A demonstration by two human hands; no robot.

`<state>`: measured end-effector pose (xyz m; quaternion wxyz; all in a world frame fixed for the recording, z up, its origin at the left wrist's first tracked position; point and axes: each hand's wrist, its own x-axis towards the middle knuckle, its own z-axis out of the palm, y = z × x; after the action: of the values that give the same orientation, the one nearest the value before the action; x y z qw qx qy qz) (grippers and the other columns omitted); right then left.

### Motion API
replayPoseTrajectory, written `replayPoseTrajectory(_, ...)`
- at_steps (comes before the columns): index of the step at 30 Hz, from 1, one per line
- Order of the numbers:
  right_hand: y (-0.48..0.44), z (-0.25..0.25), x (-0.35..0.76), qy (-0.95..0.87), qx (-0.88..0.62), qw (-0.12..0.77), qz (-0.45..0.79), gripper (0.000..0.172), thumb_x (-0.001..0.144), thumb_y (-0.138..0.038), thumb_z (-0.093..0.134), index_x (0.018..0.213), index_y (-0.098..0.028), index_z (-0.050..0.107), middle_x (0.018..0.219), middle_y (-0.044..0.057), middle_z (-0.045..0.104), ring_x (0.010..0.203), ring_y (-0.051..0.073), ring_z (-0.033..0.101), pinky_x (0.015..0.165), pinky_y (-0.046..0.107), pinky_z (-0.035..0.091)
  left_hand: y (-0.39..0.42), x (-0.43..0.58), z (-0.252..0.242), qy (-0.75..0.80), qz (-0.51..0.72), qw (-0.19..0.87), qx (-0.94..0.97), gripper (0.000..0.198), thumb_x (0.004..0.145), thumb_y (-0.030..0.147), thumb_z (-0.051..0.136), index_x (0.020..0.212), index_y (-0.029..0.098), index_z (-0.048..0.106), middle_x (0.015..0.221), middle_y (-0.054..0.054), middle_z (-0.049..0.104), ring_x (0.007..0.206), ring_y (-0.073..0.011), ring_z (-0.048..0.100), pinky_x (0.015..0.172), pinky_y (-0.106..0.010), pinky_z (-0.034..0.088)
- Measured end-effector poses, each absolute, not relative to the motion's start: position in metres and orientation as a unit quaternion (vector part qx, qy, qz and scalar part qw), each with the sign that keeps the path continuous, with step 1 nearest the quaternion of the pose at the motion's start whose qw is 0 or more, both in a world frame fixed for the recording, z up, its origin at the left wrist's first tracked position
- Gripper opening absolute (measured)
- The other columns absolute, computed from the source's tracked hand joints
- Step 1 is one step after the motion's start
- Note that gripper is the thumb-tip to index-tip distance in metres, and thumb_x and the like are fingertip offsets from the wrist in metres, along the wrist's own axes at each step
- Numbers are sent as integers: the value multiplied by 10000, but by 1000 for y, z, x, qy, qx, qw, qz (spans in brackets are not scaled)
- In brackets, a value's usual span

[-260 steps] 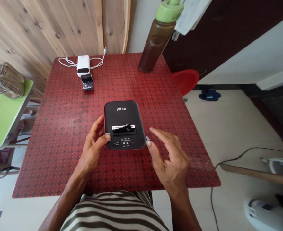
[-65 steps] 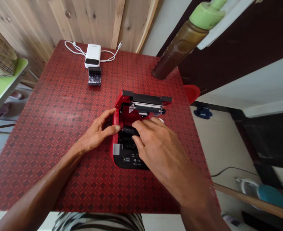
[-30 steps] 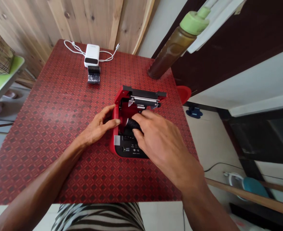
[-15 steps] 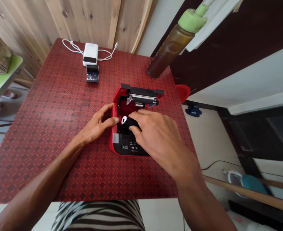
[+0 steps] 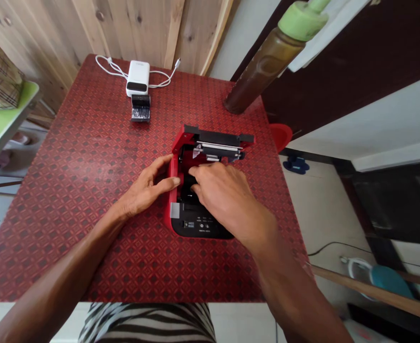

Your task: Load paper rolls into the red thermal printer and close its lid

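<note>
On the table sits a small red and black printer (image 5: pixel 200 226), its lid (image 5: pixel 219 138) raised at the back. My left hand (image 5: pixel 147 190) clasps the printer's left wall, thumb over the rim and fingers along the outside. Reaching down into the open compartment, my right hand (image 5: pixel 224 193) has its thumb and fingers closed around a black roll (image 5: pixel 188 183). The back of that hand hides most of the roll and the right part of the compartment.
A white power bank (image 5: pixel 138 76) with a cable and a small black roll with a loose end (image 5: pixel 140 108) lie at the back of the patterned table (image 5: pixel 88 138). A tall brown bottle (image 5: pixel 263 66) with a green cap stands at the back right.
My right hand has lowered the black roll into the printer; its white core end no longer shows. The left hand keeps its hold, and the view has shifted slightly.
</note>
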<state>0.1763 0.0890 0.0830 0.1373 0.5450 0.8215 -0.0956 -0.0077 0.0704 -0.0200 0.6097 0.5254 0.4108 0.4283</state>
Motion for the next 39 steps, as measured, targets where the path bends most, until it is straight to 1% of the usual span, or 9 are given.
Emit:
replayPoseTrajectory(4,78,79,202,853,500,-13,-149,330,1057,-22,598,1138,-211,857,1142,90,898,940,255,847,862,387,635,70,-8,-19,412,427,609,527,658,969,510,820,1545,243,647,1636,-128,705,1527,-385,643,1346,-603,449)
replayPoseTrajectory(8,65,77,228,872,425,-137,-203,256,1100,-101,659,1182,-224,869,1212,56,896,1070,221,844,1003,361,650,69,-9,-18,410,420,615,527,670,970,511,826,1563,250,652,1635,-127,709,1547,-394,629,1344,-602,454)
replayPoseTrajectory(12,58,71,240,870,392,-165,-252,186,1100,-138,713,1147,-219,873,1140,38,898,1057,207,824,991,341,641,70,-9,-15,417,417,612,526,660,969,518,826,1555,256,674,1604,-119,731,1539,-409,631,1331,-603,467)
replayPoseTrajectory(18,58,65,238,862,389,-173,-277,332,1133,-111,636,865,-225,796,934,3,832,865,169,748,895,315,582,69,-8,-18,421,425,608,522,616,970,519,816,1518,258,710,1603,-108,733,1524,-398,642,1329,-591,469)
replayPoseTrajectory(23,50,57,235,868,391,-226,-204,328,1170,-138,573,912,-209,762,922,31,786,865,185,711,846,332,572,77,-12,-17,433,471,570,516,622,1020,587,722,1570,300,665,1707,-81,656,1678,-374,497,1392,-575,386)
replayPoseTrajectory(27,37,51,231,875,369,-297,-103,305,1170,-114,571,958,-184,779,964,69,812,898,201,718,868,356,618,91,-9,7,424,524,522,523,654,1045,634,666,1617,321,614,1707,-80,651,1649,-351,538,1381,-539,401)
replayPoseTrajectory(33,15,48,224,886,364,-285,38,237,1110,-33,635,1021,-134,830,953,82,850,832,219,708,756,383,638,87,-1,28,390,533,496,564,519,1111,674,586,1406,300,793,1465,5,816,1507,-367,648,1318,-514,480)
replayPoseTrajectory(37,5,47,222,882,368,-276,99,222,1095,-19,660,1043,-112,855,978,102,870,821,223,738,704,377,631,62,-1,32,421,518,425,612,382,1162,570,594,1265,317,862,1403,-17,839,1562,-347,624,1408,-558,376)
replayPoseTrajectory(39,1,46,221,879,369,-279,111,224,1095,-21,667,1048,-121,862,990,104,879,823,222,748,693,371,628,49,0,35,450,491,394,634,286,1149,490,660,1226,309,868,1462,-37,811,1596,-346,594,1422,-584,350)
